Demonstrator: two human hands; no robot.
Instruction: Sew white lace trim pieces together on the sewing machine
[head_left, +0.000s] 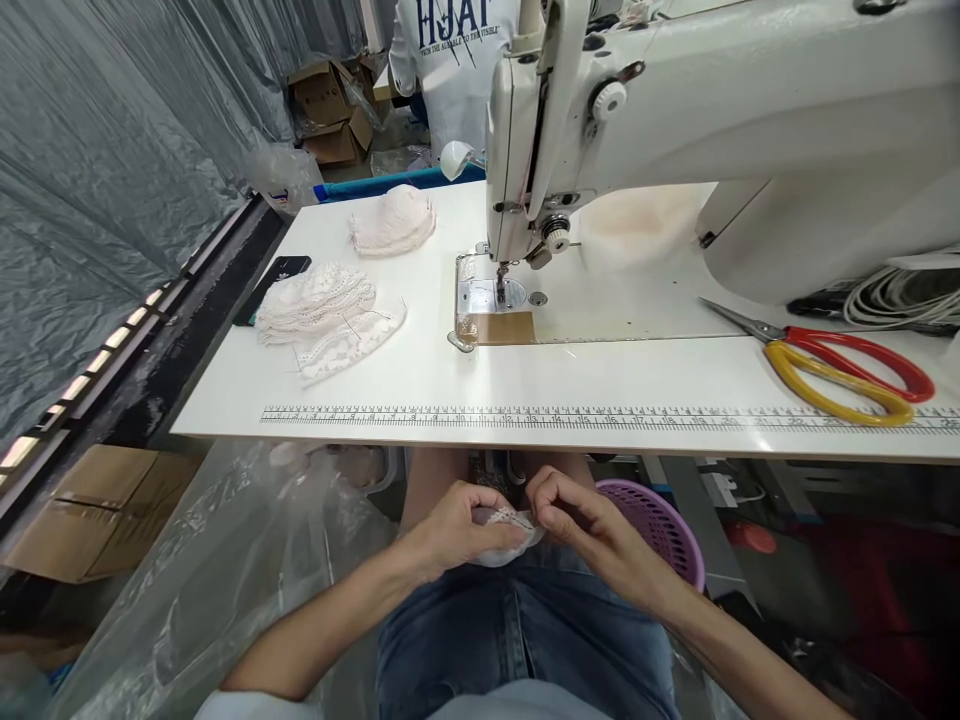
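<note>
Head view, the only one we had: the white lace piece (532, 537) lay over the lap (465, 640), between the two hands, its longer direction running roughly sideways (as far as the covering fingers let us judge). Our left hand (469, 530) had the firmer hold, its thumb clamped over the piece against the fingers behind. Our right hand (581, 510) was curled at the right end, thumb and forefinger bent toward it; whether those tips were closed on its edge, we could not tell. Ahead of both hands, the front edge of the white table (420, 375), with its printed ruler (600, 418), stood between us and the sewing machine (517, 150). On the table's left we saw a lace pile (319, 305) and, beyond it, a pale fabric stack (397, 220); the scissors (840, 370) lay well apart on the right. A purple basket (667, 530) stood below, beyond our right wrist.
</note>
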